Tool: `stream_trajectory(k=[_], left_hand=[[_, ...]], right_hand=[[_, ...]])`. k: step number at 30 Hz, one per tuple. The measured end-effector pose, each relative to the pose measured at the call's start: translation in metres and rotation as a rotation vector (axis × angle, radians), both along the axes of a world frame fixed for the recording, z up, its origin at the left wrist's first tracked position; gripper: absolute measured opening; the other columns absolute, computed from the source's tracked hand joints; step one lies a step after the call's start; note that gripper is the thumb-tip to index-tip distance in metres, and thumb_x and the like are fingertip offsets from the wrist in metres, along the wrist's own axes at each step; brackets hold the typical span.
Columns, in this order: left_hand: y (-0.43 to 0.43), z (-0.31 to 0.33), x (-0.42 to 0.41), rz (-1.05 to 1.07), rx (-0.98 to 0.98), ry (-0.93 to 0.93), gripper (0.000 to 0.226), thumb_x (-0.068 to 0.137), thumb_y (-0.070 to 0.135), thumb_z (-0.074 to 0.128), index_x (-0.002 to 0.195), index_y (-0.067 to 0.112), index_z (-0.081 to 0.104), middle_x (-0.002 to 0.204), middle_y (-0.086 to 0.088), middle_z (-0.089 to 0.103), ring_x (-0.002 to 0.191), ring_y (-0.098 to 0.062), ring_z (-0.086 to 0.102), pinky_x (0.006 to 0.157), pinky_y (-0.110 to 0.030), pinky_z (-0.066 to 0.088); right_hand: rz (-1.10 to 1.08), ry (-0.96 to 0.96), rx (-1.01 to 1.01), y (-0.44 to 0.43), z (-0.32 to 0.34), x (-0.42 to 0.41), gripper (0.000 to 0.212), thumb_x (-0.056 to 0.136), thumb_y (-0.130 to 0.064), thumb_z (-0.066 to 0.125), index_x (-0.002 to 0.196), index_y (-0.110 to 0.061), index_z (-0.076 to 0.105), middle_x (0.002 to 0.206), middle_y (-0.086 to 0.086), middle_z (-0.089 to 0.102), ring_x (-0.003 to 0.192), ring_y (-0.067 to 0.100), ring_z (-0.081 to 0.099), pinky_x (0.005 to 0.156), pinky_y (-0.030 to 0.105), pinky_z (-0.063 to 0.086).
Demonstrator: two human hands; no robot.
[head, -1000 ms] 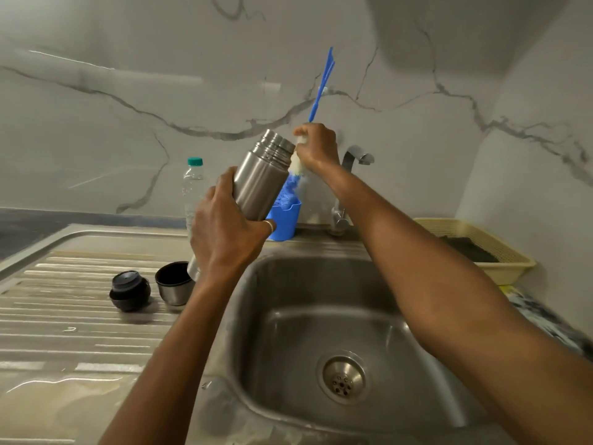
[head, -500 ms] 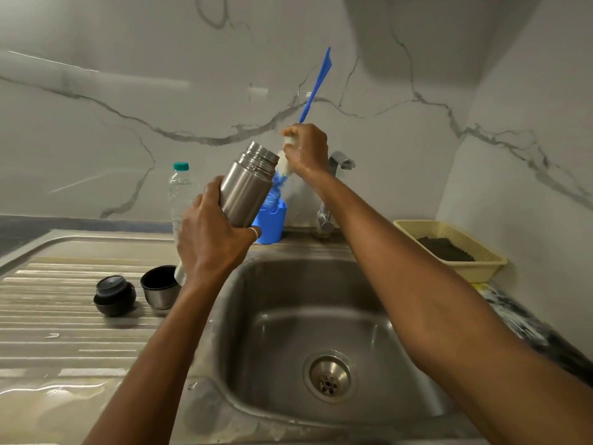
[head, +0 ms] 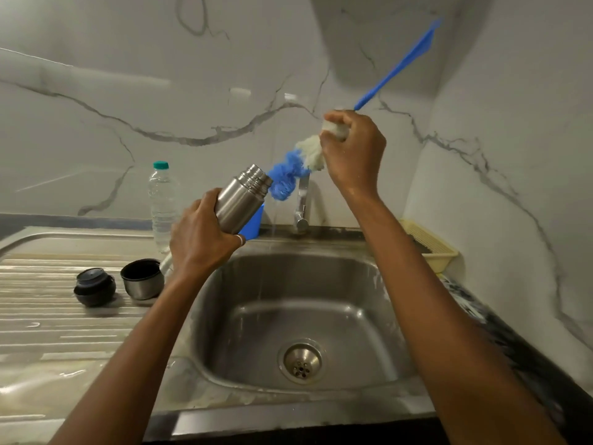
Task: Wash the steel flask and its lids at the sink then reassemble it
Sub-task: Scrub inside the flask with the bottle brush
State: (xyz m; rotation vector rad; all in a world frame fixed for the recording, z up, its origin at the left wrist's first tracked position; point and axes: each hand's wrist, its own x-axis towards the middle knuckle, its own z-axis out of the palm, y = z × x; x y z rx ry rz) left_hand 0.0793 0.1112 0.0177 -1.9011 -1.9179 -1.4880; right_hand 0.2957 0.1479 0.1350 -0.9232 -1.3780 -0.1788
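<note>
The left hand [head: 200, 239] grasps the steel flask [head: 242, 200] around its lower body, fingers curled about it, a ring on 1 finger; the flask is held in the air over the back left corner of the sink [head: 321, 261], tilted with its open threaded mouth pointing up and to the right. The right hand [head: 353, 149], higher and to the right, clenches a bottle brush [head: 288, 175] at the white part of its bristles; the blue bristles below reach the flask's mouth, though whether the tip is inside cannot be told; the blue handle slants up and to the right past the knuckles. Behind the brush stands the tap [head: 301, 203]; a blue container [head: 253, 221] shows just behind the flask. On the draining board [head: 48, 316] to the left sit the 2 lids, well apart from the flask: a steel cup lid [head: 142, 279], mouth up, and just beside it a dark stopper [head: 94, 285]. A clear plastic bottle [head: 163, 203] stands upright behind them; a yellow basket [head: 430, 242] sits at the right wall.
</note>
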Motion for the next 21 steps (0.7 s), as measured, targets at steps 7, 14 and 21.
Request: stream_trajectory(k=[7,14,21], left_hand=[[-0.002,-0.011,0.016,-0.081,-0.127,0.160,0.084,0.064,0.023,0.088,0.138,0.019,0.048,0.117,-0.011,0.065,0.096,-0.034,0.061,0.076,-0.040,0.048],[0.007,-0.020,0.027,-0.187,-0.151,0.075,0.084,0.062,0.020,0.089,0.136,0.016,0.050,0.112,-0.013,0.067,0.090,-0.031,0.061,0.075,-0.039,0.053],[0.013,-0.033,0.035,-0.204,-0.192,0.117,0.078,0.062,0.019,0.089,0.131,0.013,0.054,0.112,-0.010,0.067,0.085,-0.021,0.055,0.071,-0.031,0.041]], right_hand=[[0.048,0.473,-0.275,-0.018,-0.056,0.066,0.028,0.075,-0.010,0.071,0.095,-0.029,0.076,0.098,-0.016,0.072,0.098,0.012,0.071,0.085,0.038,0.062],[0.187,0.866,-0.244,-0.015,-0.059,0.084,0.025,0.082,-0.001,0.073,0.104,-0.010,0.074,0.110,0.006,0.071,0.091,0.017,0.073,0.070,0.030,0.063],[0.234,0.842,-0.254,-0.015,-0.060,0.081,0.027,0.081,0.001,0.073,0.106,-0.007,0.074,0.110,0.006,0.070,0.094,0.019,0.073,0.071,0.031,0.063]])
